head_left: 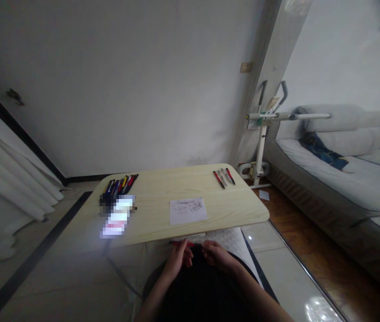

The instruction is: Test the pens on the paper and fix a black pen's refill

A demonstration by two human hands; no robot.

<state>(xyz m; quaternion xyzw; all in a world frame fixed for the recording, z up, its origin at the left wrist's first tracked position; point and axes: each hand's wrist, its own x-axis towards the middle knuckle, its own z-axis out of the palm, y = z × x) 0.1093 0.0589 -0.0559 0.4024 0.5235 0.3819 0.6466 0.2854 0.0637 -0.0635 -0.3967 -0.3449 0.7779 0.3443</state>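
Observation:
Below the table's near edge, over my lap, my left hand [179, 258] is closed around a red and black pen [174, 243] that lies roughly sideways. My right hand [217, 254] is close by on the right, its fingers pinched together near the pen's other end. Whatever sits between those fingers is too small to tell. On the table just beyond my hands lies a white sheet of paper [188, 217] with dark scribbles along its upper part.
The pale wooden table [156, 197] holds several assorted pens [119, 184] at far left, beside a pixelated bright device [118, 219]. Several red and grey pens [224, 177] lie at far right. Beyond stand a white exercise machine [260, 147] and a sofa [337, 188].

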